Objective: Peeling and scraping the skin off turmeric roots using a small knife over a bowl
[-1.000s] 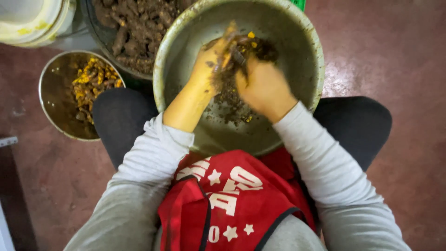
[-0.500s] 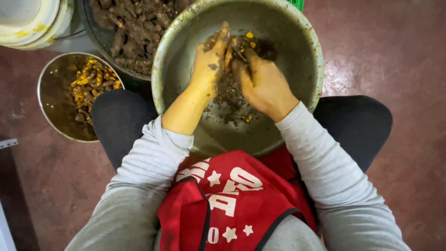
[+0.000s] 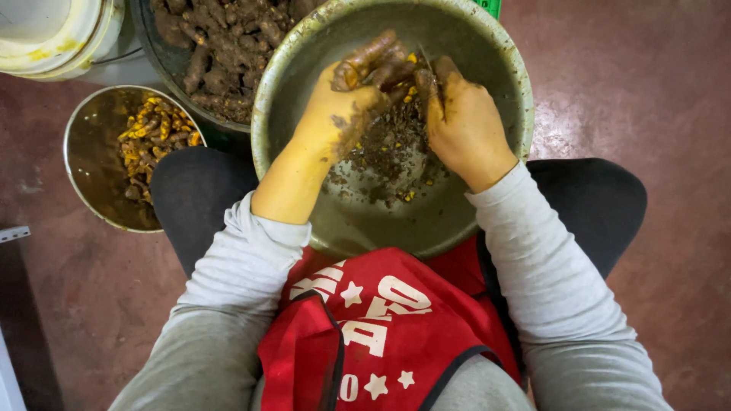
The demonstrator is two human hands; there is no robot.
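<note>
Over the big metal bowl (image 3: 502, 76) on my lap, my left hand (image 3: 339, 114) keeps a clenched grip on a muddy root (image 3: 373, 55), and my right hand (image 3: 464, 122) closes beside it on a thin blade (image 3: 426, 61). Below my grip lie dirty peelings (image 3: 384, 156). Left of it sits a smaller bowl (image 3: 84, 160) of yellow pieces (image 3: 156, 129).

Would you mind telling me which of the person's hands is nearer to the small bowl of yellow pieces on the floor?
Left. The left hand works over the big metal basin's side toward the small bowl; the right hand is on the far side.
</note>
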